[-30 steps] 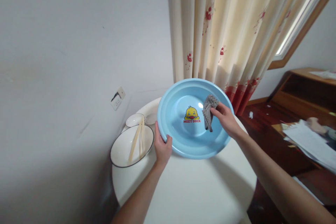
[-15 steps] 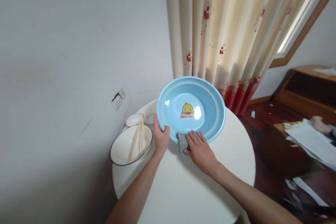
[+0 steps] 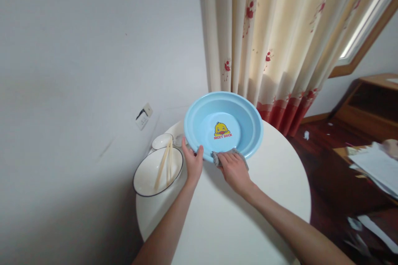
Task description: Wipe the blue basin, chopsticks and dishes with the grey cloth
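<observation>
A light blue plastic basin (image 3: 245, 122) with a yellow duck print is tilted up over a round white table (image 3: 273, 190). My left hand (image 3: 192, 163) grips the basin's near left rim, thumb over the edge. My right hand (image 3: 234, 168) presses a grey cloth (image 3: 215, 157) against the basin's near outer rim, fingers closed over the cloth. The cloth shows on both sides of that hand.
A white bowl with a dark rim (image 3: 146, 178) holds wooden chopsticks (image 3: 164, 163) at the table's left edge, with a small white dish (image 3: 161, 141) behind it. A curtain (image 3: 273, 37) hangs behind the table. Papers (image 3: 376, 165) lie on wooden furniture at right. A wall socket (image 3: 143, 115) is on the left.
My right hand took the grey cloth from inside the basin down to the near outer rim. The basin tipped a little lower and my left hand kept its grip.
</observation>
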### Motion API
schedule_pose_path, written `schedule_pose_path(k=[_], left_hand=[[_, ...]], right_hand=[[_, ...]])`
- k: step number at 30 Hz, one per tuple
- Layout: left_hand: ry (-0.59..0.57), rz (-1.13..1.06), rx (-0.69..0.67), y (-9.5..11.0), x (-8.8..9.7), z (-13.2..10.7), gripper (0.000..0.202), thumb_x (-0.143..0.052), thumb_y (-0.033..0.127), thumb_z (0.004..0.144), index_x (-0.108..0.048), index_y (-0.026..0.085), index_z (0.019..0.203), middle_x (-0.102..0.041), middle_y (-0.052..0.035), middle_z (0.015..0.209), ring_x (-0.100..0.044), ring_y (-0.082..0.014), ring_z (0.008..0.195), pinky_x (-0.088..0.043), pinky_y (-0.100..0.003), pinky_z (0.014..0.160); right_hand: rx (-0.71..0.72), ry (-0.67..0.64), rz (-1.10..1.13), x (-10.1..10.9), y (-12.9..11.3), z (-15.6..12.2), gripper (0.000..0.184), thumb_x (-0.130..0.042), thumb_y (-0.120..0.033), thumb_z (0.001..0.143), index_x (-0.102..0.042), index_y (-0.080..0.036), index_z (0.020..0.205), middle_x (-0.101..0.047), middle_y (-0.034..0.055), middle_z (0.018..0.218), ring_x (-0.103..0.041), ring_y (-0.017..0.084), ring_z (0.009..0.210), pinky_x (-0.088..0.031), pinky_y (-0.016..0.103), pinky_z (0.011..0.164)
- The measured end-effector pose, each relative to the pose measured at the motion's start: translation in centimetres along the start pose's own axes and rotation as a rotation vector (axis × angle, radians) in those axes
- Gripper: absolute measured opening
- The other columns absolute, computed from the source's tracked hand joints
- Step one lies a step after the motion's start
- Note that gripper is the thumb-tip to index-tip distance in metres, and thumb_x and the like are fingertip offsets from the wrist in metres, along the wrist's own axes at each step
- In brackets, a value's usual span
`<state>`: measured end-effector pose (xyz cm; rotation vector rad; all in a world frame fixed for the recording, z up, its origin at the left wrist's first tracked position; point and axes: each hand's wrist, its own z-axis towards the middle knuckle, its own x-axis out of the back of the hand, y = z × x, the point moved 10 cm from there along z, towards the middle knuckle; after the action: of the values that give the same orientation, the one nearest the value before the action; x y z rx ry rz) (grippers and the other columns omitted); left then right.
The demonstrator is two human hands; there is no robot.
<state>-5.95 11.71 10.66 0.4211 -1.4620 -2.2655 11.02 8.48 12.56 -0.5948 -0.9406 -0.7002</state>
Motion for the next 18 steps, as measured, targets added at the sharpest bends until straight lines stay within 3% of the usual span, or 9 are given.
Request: schedule_pose_path(k=[4, 11, 18], left_hand=[[0.000, -0.145, 0.222, -2.7, -0.9, -1.5, 0.073, -0.065, 0.044, 0.086, -0.025, 0.019, 0.143, -0.068, -0.0128, 0.108, -0.069, -0.0184, 0.083, -0.058, -0.031, 0.071], [-0.160, -0.270, 0.321, -4.7, -2.3, -1.3, 0.044, -0.074, 0.040, 0.079, -0.047, 0.018, 0.107, -0.071, -0.0095, 0.100, -0.069, -0.0196, 0.091, -0.055, -0.034, 0.081], [-0.245, -0.277, 0.340, -5.7, -2.8, -0.7, 0.040, -0.075, 0.034, 0.076, -0.047, 0.019, 0.100, -0.071, -0.0057, 0.094, -0.069, -0.0180, 0.084, -0.055, -0.033, 0.078]], right_hand=[[0.011, -0.007, 0.006, -0.6, 0.2, 1.5, 0.020, -0.057, -0.023, 0.096, -0.061, -0.018, 0.115, -0.071, 0.0101, 0.110, -0.062, 0.024, 0.100, -0.039, 0.035, 0.086], [0.040, 0.031, 0.035, -3.0, 1.1, 3.5, 0.026, -0.054, -0.021, 0.096, -0.061, -0.018, 0.121, -0.069, 0.0110, 0.120, -0.061, 0.024, 0.111, -0.039, 0.038, 0.094], [-0.039, 0.111, 0.140, -5.3, 2.4, 2.2, 0.035, -0.053, -0.019, 0.096, -0.059, -0.020, 0.130, -0.064, 0.0093, 0.133, -0.057, 0.022, 0.123, -0.040, 0.039, 0.103]])
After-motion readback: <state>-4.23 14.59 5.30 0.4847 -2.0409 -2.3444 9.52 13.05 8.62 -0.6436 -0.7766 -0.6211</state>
